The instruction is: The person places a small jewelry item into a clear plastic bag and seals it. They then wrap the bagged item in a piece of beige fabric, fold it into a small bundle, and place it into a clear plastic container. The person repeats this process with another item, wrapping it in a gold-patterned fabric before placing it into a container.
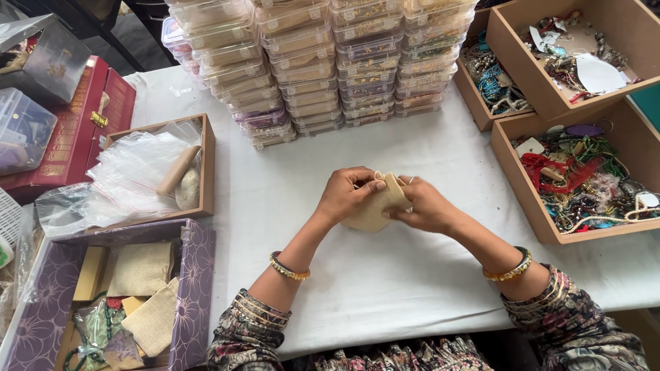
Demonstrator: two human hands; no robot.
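Observation:
A small beige cloth pouch [377, 207] is held between both hands over the white tablecloth [385, 275]. My left hand [347, 194] grips its left side, thumb at the top edge. Its right side is pinched by my right hand [425, 205]. Both wrists wear gold bangles, and the sleeves are patterned.
Stacks of clear plastic boxes [323, 62] stand behind the hands. Wooden trays of beads and jewellery [584, 172] sit at the right. On the left are a wooden tray of plastic bags [148, 172], a purple floral box with more beige pouches [144, 288], and a red case [82, 130].

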